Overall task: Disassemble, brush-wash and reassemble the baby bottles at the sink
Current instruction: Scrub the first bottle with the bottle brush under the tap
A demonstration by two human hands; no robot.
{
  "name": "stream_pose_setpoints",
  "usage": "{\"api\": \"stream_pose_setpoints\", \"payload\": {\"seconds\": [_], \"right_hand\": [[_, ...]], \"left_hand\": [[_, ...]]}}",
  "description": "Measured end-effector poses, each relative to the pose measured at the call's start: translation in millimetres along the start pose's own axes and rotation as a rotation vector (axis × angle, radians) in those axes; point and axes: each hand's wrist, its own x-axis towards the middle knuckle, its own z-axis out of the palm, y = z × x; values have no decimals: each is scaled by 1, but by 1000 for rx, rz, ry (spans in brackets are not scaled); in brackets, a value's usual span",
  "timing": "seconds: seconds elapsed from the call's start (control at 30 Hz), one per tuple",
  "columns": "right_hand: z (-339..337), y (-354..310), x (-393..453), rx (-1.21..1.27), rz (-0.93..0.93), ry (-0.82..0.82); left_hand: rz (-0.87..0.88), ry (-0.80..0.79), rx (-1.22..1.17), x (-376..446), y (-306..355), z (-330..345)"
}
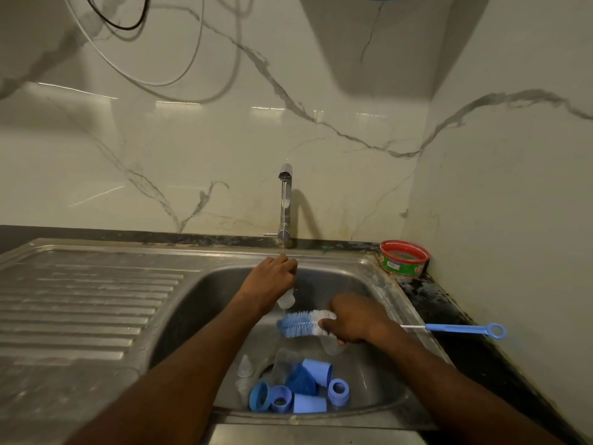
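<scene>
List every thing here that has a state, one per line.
Tap: running.
Bottle: under the stream, gripped by left hand.
Brush: held across the sink by right hand.
Bottle parts: apart, loose near the drain.
Tub: open, on the counter.

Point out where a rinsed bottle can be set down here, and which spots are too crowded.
Free: the ribbed drainboard left of the sink basin, and the strip of dark counter between the red tub and the brush handle. Crowded: the basin floor around the drain, piled with blue bottle parts and clear teats.
</scene>
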Motion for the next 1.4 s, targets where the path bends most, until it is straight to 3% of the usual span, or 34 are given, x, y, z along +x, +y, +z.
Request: {"api": "stream_pose_setpoints", "payload": {"seconds": [0.07, 0.23, 0.4, 0.53, 0.67, 0.77, 0.9, 1.0, 1.1, 1.2, 1.33, 1.4], "right_hand": [[-1, 1, 0, -10, -7, 1], [2, 4, 3, 18, 11, -12], [2, 2, 2, 37, 10, -25], [2, 1, 2, 37, 7, -36], [2, 1, 3, 47, 0, -37], [1, 3, 2, 32, -7, -40], [5, 4, 5, 48, -9, -31], [7, 4, 5, 55, -1, -29], [9, 4, 7, 75, 2, -27], [8, 6, 6, 64, -5, -31], [7, 4, 5, 58, -12, -28], [8, 4, 5, 62, -9, -26]], "left_hand": [[-60, 30, -61, -3, -4, 3], [-461, 87, -559, -17, -10, 23], [-624, 136, -800, -14, -14, 23], [-620, 117, -842, -12, -7, 22], [-606, 206, -886, -10, -7, 20], [-599, 156, -873, -12, -6, 19], [-660, 268, -950, -11, -8, 15], [-664, 180, -910, -13, -6, 16], [-674, 263, -963, -11, -7, 18], [-630, 141, -949, -11, -4, 22], [-660, 280, -970, -8, -5, 19], [-642, 232, -951, -9, -4, 20]]}}
